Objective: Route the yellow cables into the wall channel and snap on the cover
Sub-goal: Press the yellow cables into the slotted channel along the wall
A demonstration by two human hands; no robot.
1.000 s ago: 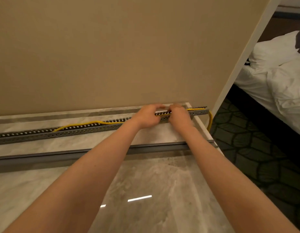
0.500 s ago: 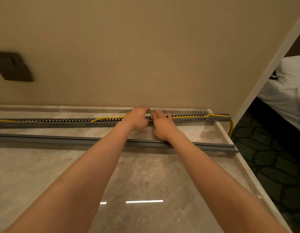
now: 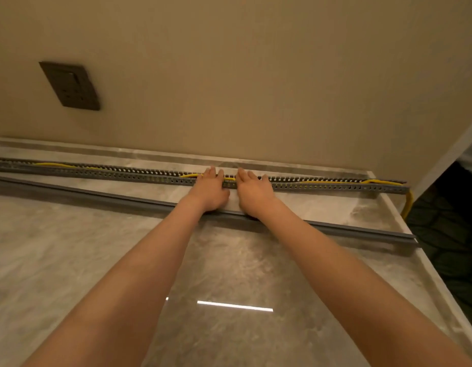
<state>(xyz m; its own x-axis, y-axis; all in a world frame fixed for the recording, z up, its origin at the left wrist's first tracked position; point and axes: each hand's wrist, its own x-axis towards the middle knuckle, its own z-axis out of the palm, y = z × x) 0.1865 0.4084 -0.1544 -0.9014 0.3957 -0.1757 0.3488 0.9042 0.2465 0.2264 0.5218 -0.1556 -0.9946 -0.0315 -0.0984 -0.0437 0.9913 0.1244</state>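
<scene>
Both hands lie flat with fingers spread, the left hand [image 3: 210, 188] and right hand [image 3: 253, 190] pressing on the slotted channel [image 3: 322, 184] along the tabletop's [image 3: 70, 260] far edge. The yellow cables [image 3: 383, 183] seem partly tucked inside. The cover [image 3: 97, 195] lies loose nearer. No writing is readable.

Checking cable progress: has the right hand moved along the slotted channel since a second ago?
Yes. The right hand has slid left along the channel, away from its right end where the yellow cable drops off the counter.

Two bare arms, nothing worn
The left hand [image 3: 212, 190] and right hand [image 3: 254, 193] show no sleeves, rings, watch or gloves.
</scene>
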